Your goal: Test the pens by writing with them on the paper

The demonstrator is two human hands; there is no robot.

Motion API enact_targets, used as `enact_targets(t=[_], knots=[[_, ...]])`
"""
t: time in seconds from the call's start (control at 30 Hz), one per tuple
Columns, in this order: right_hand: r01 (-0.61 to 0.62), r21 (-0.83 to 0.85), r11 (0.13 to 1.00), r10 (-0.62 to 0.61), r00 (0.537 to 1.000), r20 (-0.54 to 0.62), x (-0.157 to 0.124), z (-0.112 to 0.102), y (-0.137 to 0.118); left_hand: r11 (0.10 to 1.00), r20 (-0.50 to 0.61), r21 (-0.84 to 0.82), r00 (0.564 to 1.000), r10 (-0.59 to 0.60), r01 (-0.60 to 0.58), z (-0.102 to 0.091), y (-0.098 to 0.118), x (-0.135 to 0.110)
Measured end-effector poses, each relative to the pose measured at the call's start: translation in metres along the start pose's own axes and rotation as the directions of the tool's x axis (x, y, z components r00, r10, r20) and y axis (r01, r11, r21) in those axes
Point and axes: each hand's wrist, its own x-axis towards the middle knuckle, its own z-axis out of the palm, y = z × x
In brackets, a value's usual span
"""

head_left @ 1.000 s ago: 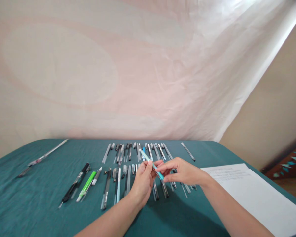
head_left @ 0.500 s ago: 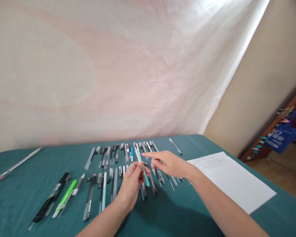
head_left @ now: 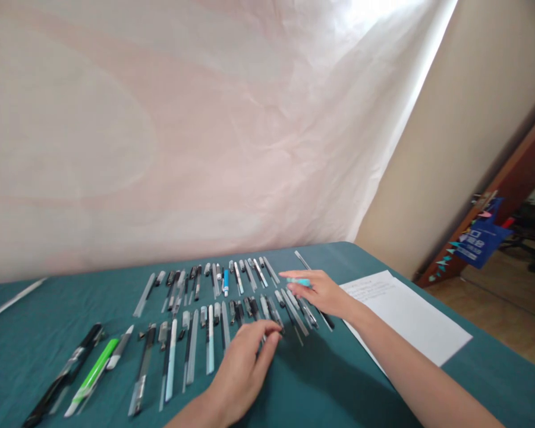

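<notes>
My right hand (head_left: 323, 292) is over the right end of the pen rows, fingers closed on a teal pen (head_left: 299, 282); only a short teal length shows, and the index finger points left. My left hand (head_left: 245, 364) lies low over the green tablecloth (head_left: 339, 380), fingers stretched out with nothing in them, fingertips touching the front row of pens (head_left: 191, 345). A back row of pens (head_left: 214, 278) lies beyond it.
A green highlighter (head_left: 93, 374) and a black pen (head_left: 66, 374) lie at the front left. A white sheet of paper (head_left: 405, 315) is on the right. A lone pen (head_left: 301, 258) rests at the back. A white backdrop (head_left: 205, 148) hangs behind the table.
Both hands held the teal pen together. My left hand has let go and dropped to the table; my right hand has carried the pen back and to the right. The view has swung right.
</notes>
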Motion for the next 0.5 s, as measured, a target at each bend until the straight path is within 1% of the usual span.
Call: enact_targets(t=[0.07,0.13,0.17,0.27,0.33,0.4,0.5], knots=[[-0.121,0.104,0.987,0.128,0.989,-0.071,-0.02,-0.012,0.029,0.963,0.132,0.215,0.982,0.136,-0.162,0.002,0.002,-0.002],[-0.219,0.155,0.963,0.245,0.953,-0.179,-0.041,-0.024,0.059,0.908,0.237,0.318,0.95,0.202,-0.273,0.004,0.003,-0.003],[-0.246,0.152,0.957,0.275,0.936,-0.218,-0.052,-0.03,0.074,0.891,0.263,0.343,0.941,0.212,-0.296,0.005,0.003,-0.004],[-0.285,0.084,0.955,0.297,0.925,-0.237,-0.076,-0.045,0.109,0.873,0.269,0.382,0.941,0.207,-0.302,0.007,0.001,-0.004],[-0.305,0.073,0.95,0.313,0.92,-0.235,-0.084,-0.049,0.123,0.873,0.268,0.389,0.942,0.2,-0.296,0.008,-0.001,-0.004],[-0.304,0.085,0.949,0.315,0.922,-0.225,-0.086,-0.05,0.128,0.875,0.271,0.386,0.943,0.196,-0.293,0.008,-0.002,-0.004],[-0.3,0.14,0.944,0.324,0.923,-0.208,-0.08,-0.047,0.129,0.876,0.27,0.386,0.944,0.191,-0.288,0.008,-0.004,-0.004]])
